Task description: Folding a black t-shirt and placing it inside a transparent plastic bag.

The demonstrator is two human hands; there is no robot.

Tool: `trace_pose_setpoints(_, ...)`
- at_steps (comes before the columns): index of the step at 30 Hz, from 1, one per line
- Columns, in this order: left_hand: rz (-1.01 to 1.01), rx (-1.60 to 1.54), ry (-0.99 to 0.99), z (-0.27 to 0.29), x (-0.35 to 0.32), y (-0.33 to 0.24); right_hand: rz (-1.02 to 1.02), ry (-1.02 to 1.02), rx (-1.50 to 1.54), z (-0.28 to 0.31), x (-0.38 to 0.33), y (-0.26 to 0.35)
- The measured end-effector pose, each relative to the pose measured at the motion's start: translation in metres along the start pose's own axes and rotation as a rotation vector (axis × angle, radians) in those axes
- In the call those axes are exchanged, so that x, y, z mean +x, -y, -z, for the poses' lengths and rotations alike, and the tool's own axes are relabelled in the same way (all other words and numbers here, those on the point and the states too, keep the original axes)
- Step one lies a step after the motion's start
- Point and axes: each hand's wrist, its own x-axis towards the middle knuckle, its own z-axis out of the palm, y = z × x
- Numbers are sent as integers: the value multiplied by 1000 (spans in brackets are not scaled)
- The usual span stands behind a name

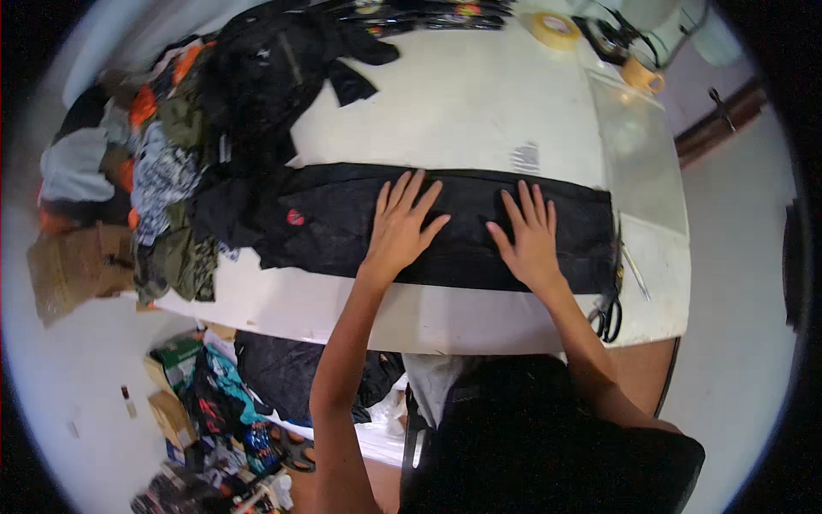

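Note:
A long black garment [479, 231], perhaps trousers, lies stretched flat across the white table, with a small red emblem [295, 218] toward its left part. My left hand [400, 224] rests flat on its middle, fingers spread. On the same cloth, farther right, my right hand [529, 236] also presses flat with its fingers apart. Neither hand grips anything. Just past the garment's right end lie black-handled scissors [610, 319], partly covered, and a thin silver pen-like tool [635, 271]. The garment's left end runs into bunched black cloth.
A heap of mixed clothes [167, 180] fills the table's left side, with a black jacket [265, 73] beside it. Packaged items [462, 15], a tape roll [555, 30] and an orange mug [642, 75] stand along the far side. Clothes and boxes [205, 385] lie below the table at left.

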Motion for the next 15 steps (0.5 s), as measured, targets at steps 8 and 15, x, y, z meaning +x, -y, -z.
trace_pose_setpoints(8, 180, 176, 32, -2, -7, 21, -277, -24, -181, 16, -28, -53)
trace_pose_setpoints(15, 241, 249, 133, -4, 6, 41, -159, 16, -37, 11, -5, -38)
